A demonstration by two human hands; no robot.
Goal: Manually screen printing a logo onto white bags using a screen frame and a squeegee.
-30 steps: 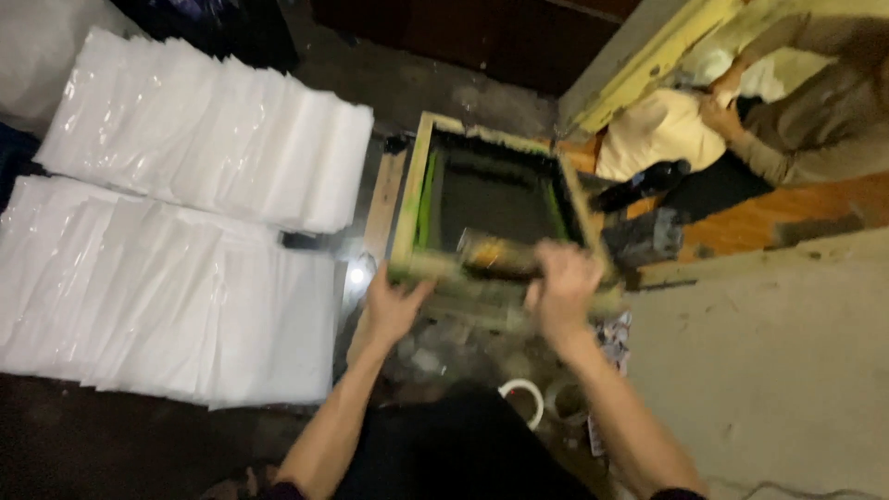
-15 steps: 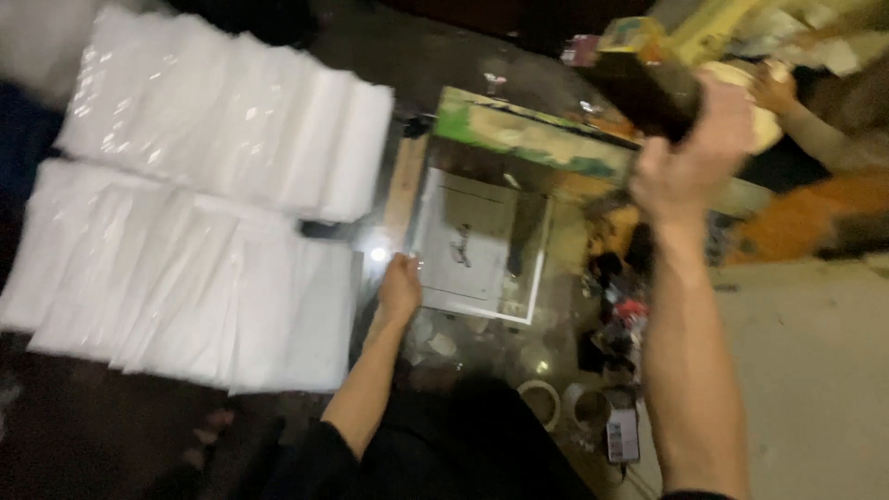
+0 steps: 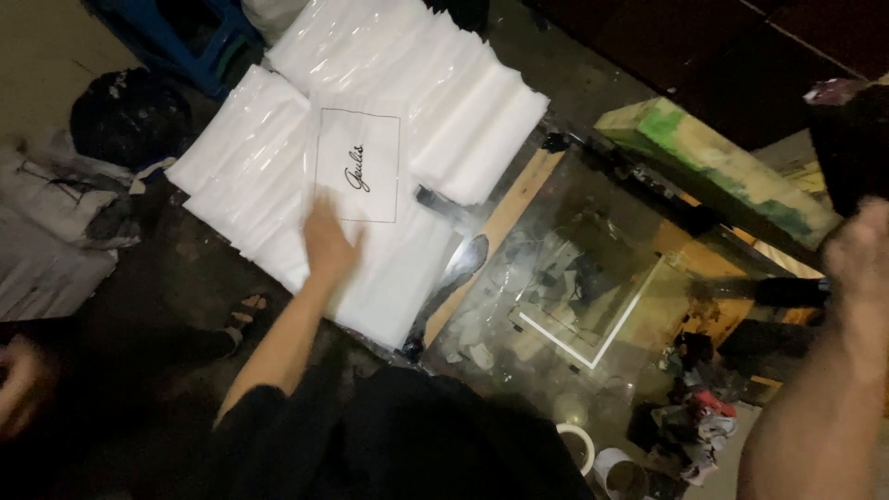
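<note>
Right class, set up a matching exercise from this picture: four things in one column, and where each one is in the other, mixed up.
Things:
1 left hand
2 right hand
3 tape roll
4 printing frame

Places:
A by the bottom edge
B on the printed white bag
C raised at the right edge
D tilted up behind the glass plate

Pairs: 1-B, 2-C, 3-A, 4-D
</note>
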